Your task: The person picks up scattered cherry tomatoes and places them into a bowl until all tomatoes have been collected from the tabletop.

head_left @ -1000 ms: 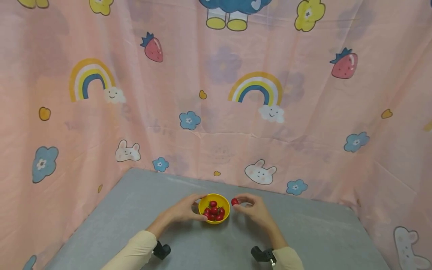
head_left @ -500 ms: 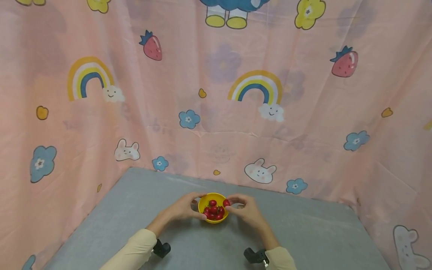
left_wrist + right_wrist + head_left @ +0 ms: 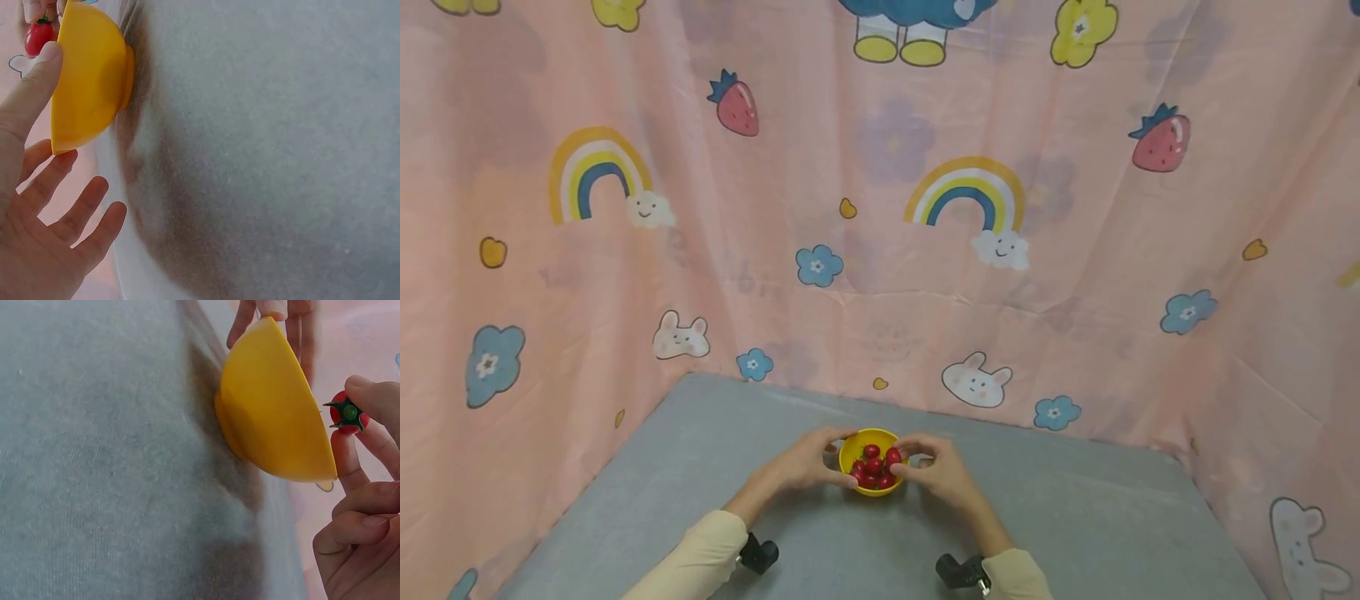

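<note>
A small yellow bowl (image 3: pixel 854 448) stands on the grey table with several red cherry tomatoes (image 3: pixel 872 467) in it. My left hand (image 3: pixel 808 460) holds the bowl by its rim, thumb on the near side and index finger at the far side; its other fingers spread free in the left wrist view. Between thumb and fingertips, my right hand (image 3: pixel 942 472) pinches one cherry tomato (image 3: pixel 347 413) with a green stem star. That tomato is above the bowl's right rim. In both wrist views the bowl's wall (image 3: pixel 90 75) hides the tomatoes inside.
The grey table (image 3: pixel 1075 517) stretches out around the bowl. A pink curtain (image 3: pixel 880 333) with rainbows, rabbits and flowers hangs behind it and along both sides. Each wrist carries a black camera mount (image 3: pixel 758 553).
My right hand has moved left with the cherry tomato, from beside the bowl to over its right rim, and slightly down. The left hand and the bowl have stayed in place.
</note>
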Action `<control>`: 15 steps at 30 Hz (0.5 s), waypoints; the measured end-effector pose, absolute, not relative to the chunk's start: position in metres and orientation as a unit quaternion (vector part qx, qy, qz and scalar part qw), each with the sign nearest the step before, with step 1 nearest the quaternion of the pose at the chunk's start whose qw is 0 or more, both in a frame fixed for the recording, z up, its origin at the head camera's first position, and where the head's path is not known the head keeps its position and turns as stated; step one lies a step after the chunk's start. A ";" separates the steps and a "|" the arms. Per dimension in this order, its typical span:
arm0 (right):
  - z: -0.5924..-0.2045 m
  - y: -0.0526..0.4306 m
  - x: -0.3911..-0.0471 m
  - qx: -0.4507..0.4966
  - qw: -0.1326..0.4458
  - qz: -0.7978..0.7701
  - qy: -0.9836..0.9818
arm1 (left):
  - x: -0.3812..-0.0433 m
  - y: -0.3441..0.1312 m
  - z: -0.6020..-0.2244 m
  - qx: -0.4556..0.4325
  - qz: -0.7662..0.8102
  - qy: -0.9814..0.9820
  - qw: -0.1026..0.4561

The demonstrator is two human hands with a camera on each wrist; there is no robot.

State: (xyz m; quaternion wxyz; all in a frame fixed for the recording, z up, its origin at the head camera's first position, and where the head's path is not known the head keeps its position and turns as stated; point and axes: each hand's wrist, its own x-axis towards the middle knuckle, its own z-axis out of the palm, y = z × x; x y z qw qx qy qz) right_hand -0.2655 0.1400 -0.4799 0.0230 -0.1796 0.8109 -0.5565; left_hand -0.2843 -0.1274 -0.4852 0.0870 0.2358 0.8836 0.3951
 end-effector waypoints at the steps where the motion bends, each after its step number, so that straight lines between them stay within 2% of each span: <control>1: -0.484 0.140 -0.267 -0.179 0.026 -0.558 0.810 | -0.284 -0.128 -0.486 0.238 0.394 0.883 0.087; 4: -0.496 0.143 -0.273 -0.180 0.025 -0.558 0.810 | -0.283 -0.129 -0.487 0.245 0.393 0.882 0.088; 10: -0.493 0.152 -0.270 -0.179 0.022 -0.563 0.807 | -0.280 -0.131 -0.487 0.254 0.396 0.879 0.082; 15: -0.490 0.170 -0.263 -0.155 -0.003 -0.553 0.818 | -0.272 -0.138 -0.482 0.246 0.399 0.880 0.075</control>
